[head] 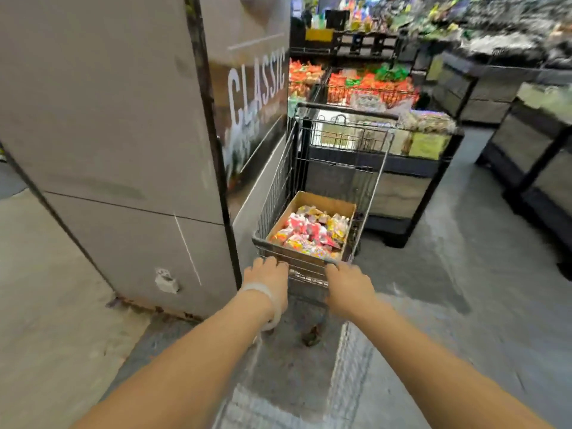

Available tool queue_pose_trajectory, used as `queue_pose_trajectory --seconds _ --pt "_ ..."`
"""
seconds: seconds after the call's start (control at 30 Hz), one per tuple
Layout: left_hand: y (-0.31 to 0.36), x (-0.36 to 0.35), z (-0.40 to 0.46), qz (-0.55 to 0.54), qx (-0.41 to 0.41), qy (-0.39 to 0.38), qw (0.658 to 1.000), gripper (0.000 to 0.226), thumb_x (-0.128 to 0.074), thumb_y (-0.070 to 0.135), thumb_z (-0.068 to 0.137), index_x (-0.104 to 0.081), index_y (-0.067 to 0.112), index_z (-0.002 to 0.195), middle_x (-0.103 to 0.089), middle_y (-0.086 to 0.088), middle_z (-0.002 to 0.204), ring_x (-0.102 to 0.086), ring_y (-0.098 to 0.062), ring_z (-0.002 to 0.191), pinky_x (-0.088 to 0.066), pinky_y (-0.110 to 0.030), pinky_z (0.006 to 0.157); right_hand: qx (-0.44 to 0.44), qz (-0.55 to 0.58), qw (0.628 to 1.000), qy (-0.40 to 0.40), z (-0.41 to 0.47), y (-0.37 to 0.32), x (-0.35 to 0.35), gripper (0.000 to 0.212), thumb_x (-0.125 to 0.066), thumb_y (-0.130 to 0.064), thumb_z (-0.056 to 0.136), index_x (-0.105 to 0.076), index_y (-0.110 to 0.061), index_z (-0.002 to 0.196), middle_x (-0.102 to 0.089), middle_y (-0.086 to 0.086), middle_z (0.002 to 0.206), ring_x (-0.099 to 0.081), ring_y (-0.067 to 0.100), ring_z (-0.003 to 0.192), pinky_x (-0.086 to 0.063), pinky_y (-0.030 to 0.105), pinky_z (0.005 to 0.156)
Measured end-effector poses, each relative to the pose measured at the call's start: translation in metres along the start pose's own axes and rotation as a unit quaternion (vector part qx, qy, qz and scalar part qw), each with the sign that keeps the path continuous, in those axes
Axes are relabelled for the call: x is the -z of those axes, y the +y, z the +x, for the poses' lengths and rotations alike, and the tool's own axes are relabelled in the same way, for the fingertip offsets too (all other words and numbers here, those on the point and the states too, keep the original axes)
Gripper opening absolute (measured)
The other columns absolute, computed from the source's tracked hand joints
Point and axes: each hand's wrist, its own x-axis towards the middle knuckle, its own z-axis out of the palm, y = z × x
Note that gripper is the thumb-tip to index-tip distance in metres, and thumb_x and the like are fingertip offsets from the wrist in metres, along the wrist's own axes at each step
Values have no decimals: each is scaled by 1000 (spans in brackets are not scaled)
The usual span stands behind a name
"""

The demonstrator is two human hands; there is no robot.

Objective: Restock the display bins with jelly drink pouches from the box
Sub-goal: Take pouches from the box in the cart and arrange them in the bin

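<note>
- Shop floor of grey concrete, with pale painted marks at 6 o'clock; the whole view is motion-blurred.
- Grey pillar fills 9 to 11 o'clock, with a panel reading "CLASSIC" on its right face.
- Display bins at 12 o'clock, beyond the cart, hold orange, red and green packets; contents too blurred to name.
- Dark display stands run along 1 to 3 o'clock.
- Wire shopping cart stands at centre, close beside the pillar.
- Cardboard box sits inside the cart basket, open-topped.
- Jelly drink pouches, red, yellow and white, lie heaped in the box.
- Left hand grips the cart's near rail, fingers curled over it; a pale band circles the wrist.
- Right hand grips the same rail, just right of the left.
</note>
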Motion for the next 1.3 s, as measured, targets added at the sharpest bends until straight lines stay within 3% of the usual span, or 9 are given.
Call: queue_pose_trajectory --seconds 0.13,0.3,0.5,0.63,0.73,0.97,1.13,1.23,1.3 --pt "-2 9 84 11 -18 2 1000 56 -63 23 83 -40 15 133 -38 -7 141 -33 -30 132 -36 -41 103 -16 12 1000 8 77 22 9 53 -56 -20 89 -34 -11 136 -40 13 138 -38 34 128 -40 44 98" --pt "-10 25 195 6 -9 -21 1000 50 -60 21 84 -43 18 131 -44 -8 134 -37 -30 125 -39 -41 101 -17 24 1000 -7 193 44 27 62 -59 -22 89 -28 -12 142 -41 13 137 -41 34 125 -42 43 95" --pt "-14 31 306 -3 15 -61 998 64 -64 23 83 -35 22 140 -43 -8 135 -38 -30 127 -40 -42 100 -20 60 998 -19 304 75 36 48 -54 -20 91 -36 -9 134 -44 14 131 -44 35 120 -44 42 90" --pt "-15 16 364 1 23 -113 993 58 -62 25 85 -37 16 136 -38 -11 139 -35 -31 129 -39 -42 102 -31 73 995 -65 356 88 20 55 -53 -18 91 -30 -11 140 -44 14 131 -42 34 122 -44 44 92" --pt "-17 1 410 8 20 -148 989 57 -62 32 86 -38 15 135 -35 -12 141 -34 -32 130 -39 -42 102 -45 85 991 -95 395 95 2 51 -54 -18 90 -35 -10 137 -44 14 133 -37 36 130 -43 46 98" --pt "-27 -56 510 7 15 -215 977 60 -66 32 82 -40 13 133 -35 -10 140 -30 -31 136 -41 -42 102 -77 122 975 -168 479 111 -59 53 -57 -18 87 -36 -12 136 -45 12 134 -46 33 123 -44 42 97" --pt "-35 -112 562 -52 52 -265 962 58 -61 31 85 -38 14 135 -42 -9 139 -41 -27 131 -38 -36 107 -139 208 936 -246 519 116 -133 54 -57 -27 88 -37 -9 135 -45 15 136 -45 32 125 -40 39 102" --pt "-40 -147 582 -90 108 -275 951 62 -58 38 87 -34 10 137 -42 -12 140 -41 -28 130 -38 -37 108 -220 314 882 -275 527 114 -190 79 -65 -39 81 -28 -9 143 -45 9 142 -46 27 129 -40 36 105" --pt "-42 -161 588 -112 137 -266 947 73 -56 44 87 -26 9 144 -29 -13 148 -27 -27 139 -28 -35 115 -276 353 850 -278 532 116 -240 93 -56 -59 74 -24 -12 148 -43 5 145 -41 25 134 -32 35 111"
